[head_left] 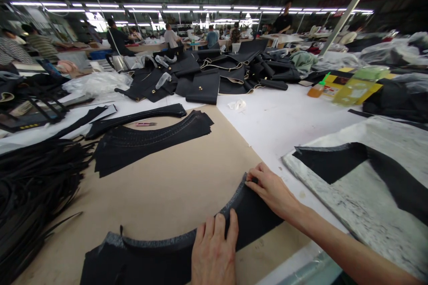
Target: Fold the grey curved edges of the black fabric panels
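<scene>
Curved black leather-like panel with a grey edge (163, 260) looks light, pliable, best gripped at corners; left hand (216, 247) presses it, slightly spread; right hand (269, 187) pinches its far corner.

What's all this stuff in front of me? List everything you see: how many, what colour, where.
curved piece: one, black with grey edge, under the hands
curved stacks: two, black, beyond it
small tool: one, pinkish, between stacks
strips: many, black, left
brown sheet: one, under these
table: white, under sheet
heap: many pieces, black, far middle
plastic: several bundles, clear, far left and right
bottle: one, orange, green tip, far right
container: one, yellowish, beside bottle
slab: one, mottled white, right
cloth-like material: count unclear, black, on slab
people: several, background
lights: many, white, overhead
left hand: one, on curved piece
right hand: one, at its edge
</scene>
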`<state>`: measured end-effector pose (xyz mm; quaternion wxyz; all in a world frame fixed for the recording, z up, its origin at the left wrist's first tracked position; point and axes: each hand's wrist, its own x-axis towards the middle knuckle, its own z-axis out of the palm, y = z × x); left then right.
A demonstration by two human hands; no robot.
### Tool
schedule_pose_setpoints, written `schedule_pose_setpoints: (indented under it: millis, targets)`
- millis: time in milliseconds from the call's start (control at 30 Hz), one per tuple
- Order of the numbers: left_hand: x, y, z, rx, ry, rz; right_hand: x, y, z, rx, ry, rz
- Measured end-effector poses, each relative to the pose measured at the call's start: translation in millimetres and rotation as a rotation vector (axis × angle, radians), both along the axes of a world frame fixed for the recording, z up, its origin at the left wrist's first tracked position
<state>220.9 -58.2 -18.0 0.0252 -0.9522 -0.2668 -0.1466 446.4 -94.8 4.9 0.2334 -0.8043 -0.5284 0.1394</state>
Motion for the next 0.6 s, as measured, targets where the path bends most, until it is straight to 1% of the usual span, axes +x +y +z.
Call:
schedule_pose_setpoints:
  millis: [133, 300, 433, 533, 567, 600]
  targets:
    - [0, 0, 0.1, 0.011, -0.005, -0.004, 1, 2, -4.6, -0.031, -0.006, 0.003]
    - [-1, 1, -0.9, -0.011, -0.001, -0.012, 1, 6, -6.0, -0.069, 0.027, -0.053]
    - [-1, -2, 2.5, 0.001, 0.002, 0.001, 1, 5, -8.2, -0.069, 0.054, -0.004]
    - [-3, -6, 6.5, 0.026, -0.023, 0.007, 8, 2, -15.6, -0.110, 0.032, 0.033]
    - [-6, -6, 7.8, 0.013, -0.028, 0.016, 12, 1, -19.4, -0.121, 0.011, 0.033]
    - [-9, -5, 9.1, -0.027, -0.033, 0.022, 16, 2, -23.2, -0.099, -0.020, 0.018]
